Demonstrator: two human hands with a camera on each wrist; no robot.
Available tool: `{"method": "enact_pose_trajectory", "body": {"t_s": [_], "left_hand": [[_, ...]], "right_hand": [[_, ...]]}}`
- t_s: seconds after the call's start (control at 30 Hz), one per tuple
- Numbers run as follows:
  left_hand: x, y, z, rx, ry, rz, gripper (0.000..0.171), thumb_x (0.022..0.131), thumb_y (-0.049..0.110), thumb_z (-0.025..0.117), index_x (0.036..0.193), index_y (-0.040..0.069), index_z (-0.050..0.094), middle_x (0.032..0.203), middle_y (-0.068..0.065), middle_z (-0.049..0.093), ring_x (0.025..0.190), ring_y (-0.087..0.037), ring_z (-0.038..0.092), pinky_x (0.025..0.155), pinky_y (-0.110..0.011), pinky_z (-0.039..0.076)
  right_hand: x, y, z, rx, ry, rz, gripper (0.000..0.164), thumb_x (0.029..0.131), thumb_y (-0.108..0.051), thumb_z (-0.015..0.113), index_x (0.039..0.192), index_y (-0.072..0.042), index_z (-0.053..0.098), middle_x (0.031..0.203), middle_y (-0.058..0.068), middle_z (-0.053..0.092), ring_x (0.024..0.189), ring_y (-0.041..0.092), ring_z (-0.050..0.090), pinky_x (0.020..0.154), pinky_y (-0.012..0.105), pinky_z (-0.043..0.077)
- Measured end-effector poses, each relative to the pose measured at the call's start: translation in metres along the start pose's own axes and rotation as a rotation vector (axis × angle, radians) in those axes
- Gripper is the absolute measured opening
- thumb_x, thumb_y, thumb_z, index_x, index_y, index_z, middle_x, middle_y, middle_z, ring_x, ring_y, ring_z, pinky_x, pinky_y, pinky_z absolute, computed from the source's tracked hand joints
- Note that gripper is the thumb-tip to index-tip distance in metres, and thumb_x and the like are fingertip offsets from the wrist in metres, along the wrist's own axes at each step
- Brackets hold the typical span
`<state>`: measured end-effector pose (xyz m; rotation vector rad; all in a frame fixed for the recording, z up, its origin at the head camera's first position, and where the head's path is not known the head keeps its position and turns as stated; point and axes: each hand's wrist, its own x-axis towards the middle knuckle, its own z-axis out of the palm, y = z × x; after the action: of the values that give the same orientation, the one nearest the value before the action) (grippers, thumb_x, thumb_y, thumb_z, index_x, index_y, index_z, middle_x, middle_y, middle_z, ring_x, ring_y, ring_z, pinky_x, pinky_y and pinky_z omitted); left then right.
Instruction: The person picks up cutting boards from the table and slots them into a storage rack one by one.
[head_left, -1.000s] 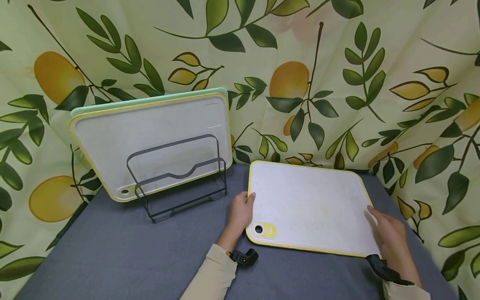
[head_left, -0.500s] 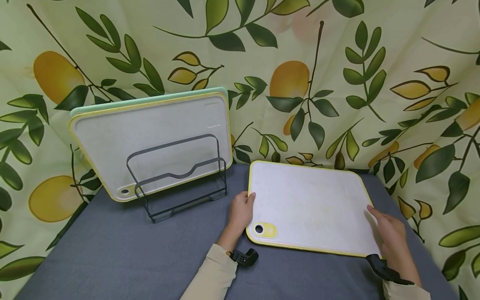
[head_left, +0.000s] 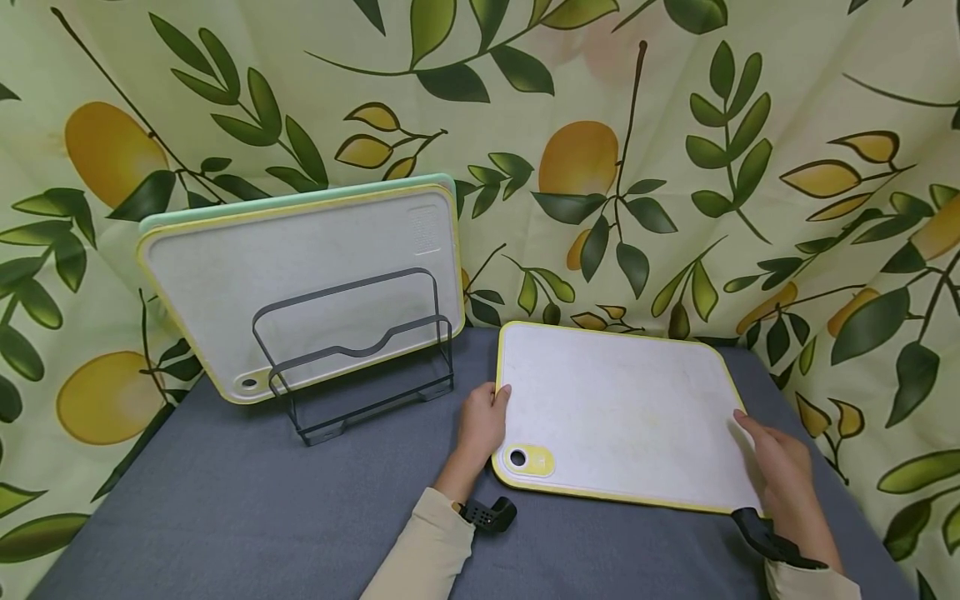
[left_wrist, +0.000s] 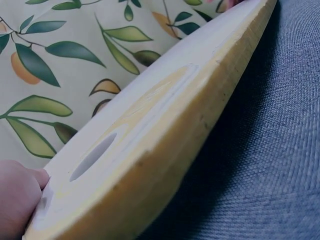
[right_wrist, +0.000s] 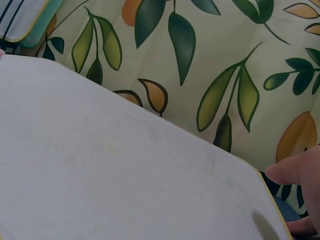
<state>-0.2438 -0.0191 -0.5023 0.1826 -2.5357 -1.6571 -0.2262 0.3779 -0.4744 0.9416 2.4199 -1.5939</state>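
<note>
A white cutting board [head_left: 622,408] with a yellow rim is held at its two short sides, on the right half of the table. My left hand [head_left: 482,425] grips its left edge, thumb on the white face, fingers hidden underneath. On the opposite edge, my right hand [head_left: 783,471] holds the board with the thumb along the rim. The board's yellow corner patch with a round hole [head_left: 517,457] lies near the left hand. In the left wrist view, the thick yellow edge [left_wrist: 165,170] is scuffed and casts a shadow on the cloth.
To the left, a dark wire rack [head_left: 360,350] stands on the grey-blue cloth-covered table [head_left: 225,500]. A second white board [head_left: 300,267] with a yellow rim leans in it, in front of a mint green board [head_left: 300,200]. A leaf-patterned curtain [head_left: 495,125] hangs close behind.
</note>
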Motion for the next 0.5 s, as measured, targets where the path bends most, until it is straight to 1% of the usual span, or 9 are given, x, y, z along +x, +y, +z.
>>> {"method": "enact_pose_trajectory", "body": {"t_s": [0.2,0.5], "left_hand": [[0.0001,-0.0001,-0.0005,0.007,0.004,-0.003,0.029,0.105,0.031,0.055,0.093,0.006,0.066,0.058,0.003,0.039,0.05,-0.014,0.041,0.05,-0.025,0.033],[-0.0003,-0.0014,-0.0006,0.005,0.015,0.005,0.029,0.104,0.029,0.057,0.104,0.003,0.07,0.062,0.002,0.046,0.056,-0.013,0.049,0.053,-0.025,0.038]], "right_hand": [[0.0001,-0.0007,0.0001,0.015,-0.005,0.005,0.103,0.094,-0.068,0.049,0.159,0.004,0.016,0.17,0.02,-0.004,0.155,0.048,0.005,0.125,0.061,0.013],[0.0001,0.0003,-0.0017,0.014,-0.029,0.014,0.105,0.093,-0.07,0.049,0.159,0.003,0.014,0.17,0.019,-0.007,0.155,0.047,0.002,0.125,0.061,0.013]]}}
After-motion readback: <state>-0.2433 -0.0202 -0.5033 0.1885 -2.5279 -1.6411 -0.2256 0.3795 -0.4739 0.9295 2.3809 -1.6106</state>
